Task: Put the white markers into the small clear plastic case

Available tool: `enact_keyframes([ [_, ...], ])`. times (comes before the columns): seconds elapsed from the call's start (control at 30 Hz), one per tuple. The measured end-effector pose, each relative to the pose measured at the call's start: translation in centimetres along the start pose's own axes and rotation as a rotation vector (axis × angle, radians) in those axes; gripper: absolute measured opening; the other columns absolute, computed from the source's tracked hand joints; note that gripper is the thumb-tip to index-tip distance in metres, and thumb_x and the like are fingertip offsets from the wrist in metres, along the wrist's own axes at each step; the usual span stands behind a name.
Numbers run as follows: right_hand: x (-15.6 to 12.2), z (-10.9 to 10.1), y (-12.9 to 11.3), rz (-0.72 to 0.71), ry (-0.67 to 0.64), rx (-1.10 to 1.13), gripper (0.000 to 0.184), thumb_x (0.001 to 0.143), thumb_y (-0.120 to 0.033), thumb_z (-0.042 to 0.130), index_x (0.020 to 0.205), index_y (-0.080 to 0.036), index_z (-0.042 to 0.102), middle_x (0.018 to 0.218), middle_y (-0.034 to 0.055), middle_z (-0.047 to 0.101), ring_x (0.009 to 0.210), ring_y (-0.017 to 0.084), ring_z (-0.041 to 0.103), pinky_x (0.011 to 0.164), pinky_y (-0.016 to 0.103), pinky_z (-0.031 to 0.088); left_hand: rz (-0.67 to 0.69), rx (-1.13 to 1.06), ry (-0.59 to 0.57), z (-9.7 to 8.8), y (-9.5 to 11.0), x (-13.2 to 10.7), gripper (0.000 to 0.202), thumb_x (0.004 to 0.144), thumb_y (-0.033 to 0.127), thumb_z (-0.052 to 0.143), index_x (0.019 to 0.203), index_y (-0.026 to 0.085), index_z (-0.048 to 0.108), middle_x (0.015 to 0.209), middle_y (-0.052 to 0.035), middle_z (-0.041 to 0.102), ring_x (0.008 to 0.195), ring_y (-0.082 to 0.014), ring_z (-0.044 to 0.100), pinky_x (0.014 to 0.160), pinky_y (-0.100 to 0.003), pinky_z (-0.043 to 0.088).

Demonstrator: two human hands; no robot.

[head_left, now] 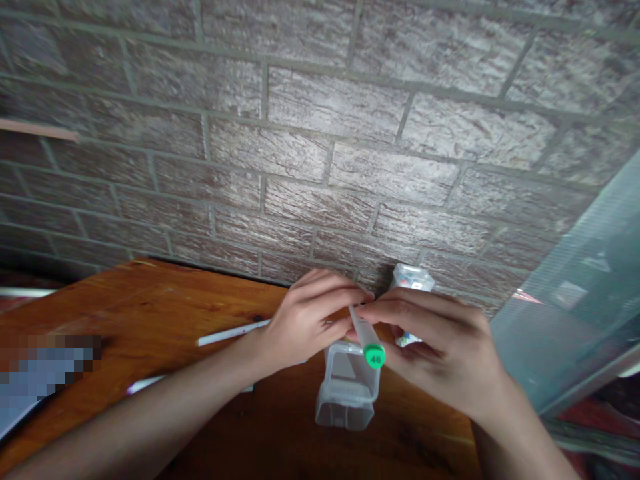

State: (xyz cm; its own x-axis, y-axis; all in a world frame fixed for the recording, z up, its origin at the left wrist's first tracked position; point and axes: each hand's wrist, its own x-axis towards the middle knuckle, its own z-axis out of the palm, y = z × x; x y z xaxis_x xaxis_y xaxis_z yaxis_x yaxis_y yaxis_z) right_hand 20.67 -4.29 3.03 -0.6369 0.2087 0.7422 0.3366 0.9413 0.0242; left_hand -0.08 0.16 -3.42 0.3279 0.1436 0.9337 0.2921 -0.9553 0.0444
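Observation:
A white marker [365, 331] with a green end numbered 46 is held between my two hands, its green end tilted toward me. My left hand [313, 313] pinches it near the far end, which the fingers partly hide. My right hand [440, 333] has its fingertips closed on the marker's right side. Just below, a clear plastic case [347, 403] stands on the wooden table. Left of my left hand lies a white marker [233, 331] on the wood. Another white marker [146, 385] with a purple tip is partly covered by my left forearm.
A clear container with a printed label [413, 277] stands behind my right hand, close to the brick wall [300, 147]. A blurred-out flat object [40, 380] sits on the wooden table [165, 293] at the left. A translucent panel [560, 300] rises at the right.

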Motion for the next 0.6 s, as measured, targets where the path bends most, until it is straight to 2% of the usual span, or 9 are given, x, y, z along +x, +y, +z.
enact_keyframes([
  [0.1,0.05,-0.14,-0.28,-0.020,-0.004,-0.044,0.007,0.099,-0.014,0.068,0.100,-0.013,0.075,0.081,0.0071,0.075,0.065,0.015,0.068,0.059,0.025,0.052,-0.046,0.041,0.073,-0.28,0.22,0.09,0.026,0.097,0.031,0.075,0.119,0.019,0.071,0.112,-0.0112,0.077,0.102,-0.0244,0.073,0.089,-0.038,0.059],
  [0.23,-0.01,-0.29,-0.54,-0.017,-0.001,-0.034,0.011,0.099,-0.012,0.067,0.105,-0.017,0.075,0.083,0.0054,0.076,0.069,0.015,0.072,0.061,0.025,0.054,-0.073,0.076,0.145,-0.62,0.48,0.25,0.021,0.094,0.032,0.079,0.110,0.020,0.073,0.105,-0.0094,0.076,0.097,-0.0230,0.073,0.086,-0.037,0.059],
  [0.4,-0.18,-0.50,-0.59,-0.009,0.004,-0.024,0.019,0.096,-0.010,0.070,0.111,-0.020,0.074,0.089,0.0060,0.079,0.074,0.017,0.076,0.067,0.025,0.059,-0.060,0.081,0.157,-0.70,0.39,0.36,0.018,0.092,0.032,0.081,0.101,0.018,0.072,0.097,-0.0078,0.077,0.091,-0.0216,0.073,0.080,-0.035,0.057],
  [0.6,-0.01,-0.83,-0.68,-0.004,-0.011,-0.039,0.025,0.094,-0.005,0.061,0.108,-0.020,0.074,0.089,0.0068,0.080,0.073,0.018,0.077,0.065,0.026,0.058,-0.076,0.098,0.159,-0.73,-0.28,0.29,0.014,0.093,0.030,0.079,0.100,0.019,0.072,0.095,-0.0067,0.077,0.089,-0.0212,0.072,0.080,-0.036,0.054],
])
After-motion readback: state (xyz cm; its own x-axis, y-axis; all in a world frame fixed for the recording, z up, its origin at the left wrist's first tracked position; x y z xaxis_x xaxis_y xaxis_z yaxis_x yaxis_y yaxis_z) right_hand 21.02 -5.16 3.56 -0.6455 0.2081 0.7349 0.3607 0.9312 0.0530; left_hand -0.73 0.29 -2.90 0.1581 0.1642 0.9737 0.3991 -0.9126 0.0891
